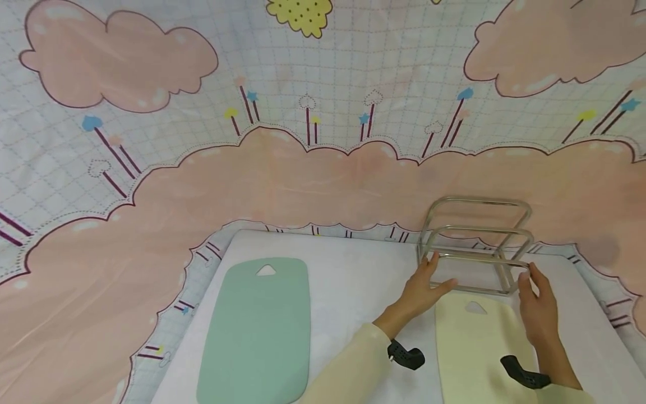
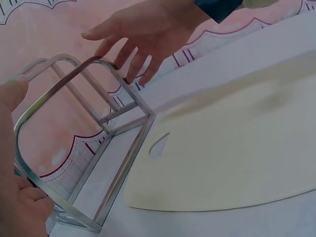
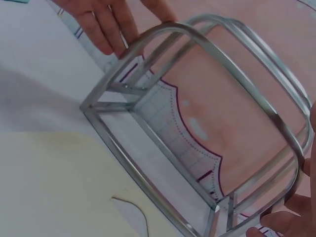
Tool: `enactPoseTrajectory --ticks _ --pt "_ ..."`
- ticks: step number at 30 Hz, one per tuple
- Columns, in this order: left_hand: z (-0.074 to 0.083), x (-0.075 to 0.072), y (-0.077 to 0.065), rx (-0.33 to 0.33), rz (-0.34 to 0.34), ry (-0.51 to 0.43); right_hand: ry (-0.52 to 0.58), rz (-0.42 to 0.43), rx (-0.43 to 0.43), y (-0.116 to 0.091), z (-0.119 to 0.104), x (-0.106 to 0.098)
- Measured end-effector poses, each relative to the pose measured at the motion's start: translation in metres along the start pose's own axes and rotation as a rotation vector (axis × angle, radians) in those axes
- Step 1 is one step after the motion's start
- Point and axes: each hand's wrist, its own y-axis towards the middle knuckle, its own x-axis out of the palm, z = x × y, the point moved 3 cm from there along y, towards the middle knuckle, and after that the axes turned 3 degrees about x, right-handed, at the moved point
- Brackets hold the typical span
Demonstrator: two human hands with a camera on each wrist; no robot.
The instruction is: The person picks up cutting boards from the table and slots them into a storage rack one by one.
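Observation:
A metal wire rack with rounded loops stands at the back right of the white table. My left hand is at the rack's left side, its thumb apart and its fingers reaching along the outside of the frame. At the right side is my right hand, with fingertips at the frame's corner and the thumb spread away in the left wrist view. Just in front of the rack lies a pale yellow cutting board, its handle hole towards the rack. The right wrist view shows the rack between both hands.
A green cutting board lies flat on the left of the white table. Patterned pink and white cloth hangs behind the table and shows around its edges. Each wrist wears a black strap device.

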Motion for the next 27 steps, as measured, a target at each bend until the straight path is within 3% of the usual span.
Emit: enactPoseTrajectory --ticks 8,17,27 --pt "-0.003 -0.004 -0.002 0.008 0.000 0.081 0.089 0.014 0.053 0.000 -0.001 0.009" --pt "-0.007 -0.007 -0.005 0.066 -0.011 0.125 0.084 0.023 0.043 -0.003 0.000 0.011" --pt "-0.011 -0.009 -0.008 0.047 -0.005 0.105 0.082 0.046 0.050 -0.002 -0.004 0.015"
